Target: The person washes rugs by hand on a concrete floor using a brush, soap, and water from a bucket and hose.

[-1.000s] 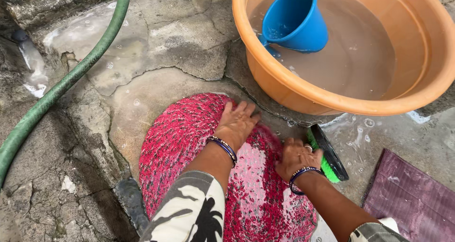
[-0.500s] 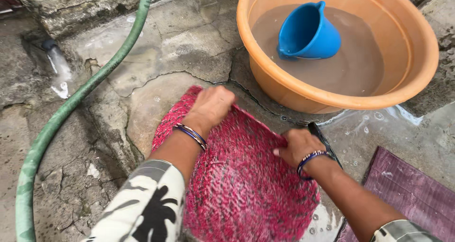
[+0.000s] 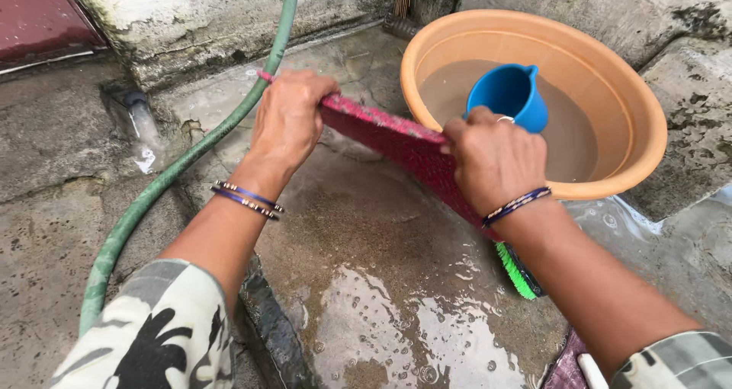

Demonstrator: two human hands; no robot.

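Up off the wet stone floor point(image 3: 381, 244), a red woven mat point(image 3: 396, 141) is held by its upper edge between both hands, so that it hangs edge-on to the camera. On the left, the left hand point(image 3: 288, 118) is closed around one end of that edge, fingers curled over the top; the right hand point(image 3: 492, 159) is clenched on the other end, nearer the orange basin point(image 3: 610, 76). Both wrists carry thin blue bangles. The basin stands just beyond the mat, holding murky water with a blue jug point(image 3: 511, 93) tipped in it. Below the right forearm, a green-bristled scrubbing brush point(image 3: 518, 271) lies on the floor, partly hidden. A green hose point(image 3: 183, 164) runs across the stone to the left of the left arm, and soapy puddles shine beneath the lifted mat.
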